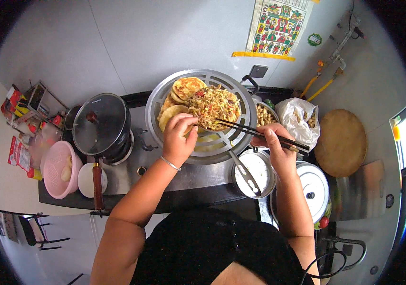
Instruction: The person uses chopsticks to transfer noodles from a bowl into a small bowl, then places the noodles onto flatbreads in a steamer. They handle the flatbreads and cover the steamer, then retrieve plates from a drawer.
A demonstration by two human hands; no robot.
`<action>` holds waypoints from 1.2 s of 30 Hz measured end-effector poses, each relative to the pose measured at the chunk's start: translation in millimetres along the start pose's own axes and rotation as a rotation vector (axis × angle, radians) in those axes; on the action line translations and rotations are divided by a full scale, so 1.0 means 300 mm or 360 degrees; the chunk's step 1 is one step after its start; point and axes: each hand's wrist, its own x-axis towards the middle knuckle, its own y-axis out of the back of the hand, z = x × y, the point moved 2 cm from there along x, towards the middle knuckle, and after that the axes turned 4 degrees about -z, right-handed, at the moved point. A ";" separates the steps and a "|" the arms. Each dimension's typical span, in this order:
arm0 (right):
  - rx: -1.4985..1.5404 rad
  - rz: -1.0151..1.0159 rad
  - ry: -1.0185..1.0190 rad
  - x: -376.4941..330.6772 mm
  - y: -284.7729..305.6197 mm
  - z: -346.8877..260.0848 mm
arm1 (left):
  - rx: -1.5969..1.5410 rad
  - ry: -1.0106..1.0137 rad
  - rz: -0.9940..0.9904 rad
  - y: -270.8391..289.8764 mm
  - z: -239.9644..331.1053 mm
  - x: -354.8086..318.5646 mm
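My right hand (pixel 279 145) grips a pair of black chopsticks (pixel 255 129), whose tips touch a heap of stir-fried shreds (pixel 219 104) with red bits. The heap rests on a round metal steamer rack (pixel 153 102) with slots. Beside it on the left lie several browned flatbreads (pixel 188 89). My left hand (pixel 180 135), wearing a bangle, is at the heap's near left edge. Its thumb and fingers are pinched together next to a flatbread (pixel 172 114); what they hold, if anything, is hidden.
A lidded black pan (pixel 100 123) and a pink basket (pixel 62 173) stand left. On the right are a slotted turner (pixel 246 175) across a white-filled pot (pixel 243 187), a white lid (pixel 313 190), a plastic bag (pixel 295 118) and a round wooden board (pixel 340 142).
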 end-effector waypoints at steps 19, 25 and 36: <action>0.0181 0.0031 -0.0088 -0.008 0.007 -0.006 | -0.1235 0.1283 0.0056 -0.092 -0.117 -0.025; 0.0213 0.0053 -0.0084 -0.002 0.019 -0.025 | -0.0882 0.0912 0.0001 -0.063 -0.092 0.063; -0.0127 0.0110 -0.0016 0.016 0.045 -0.096 | -0.0984 0.0452 -0.0482 -0.017 0.035 0.350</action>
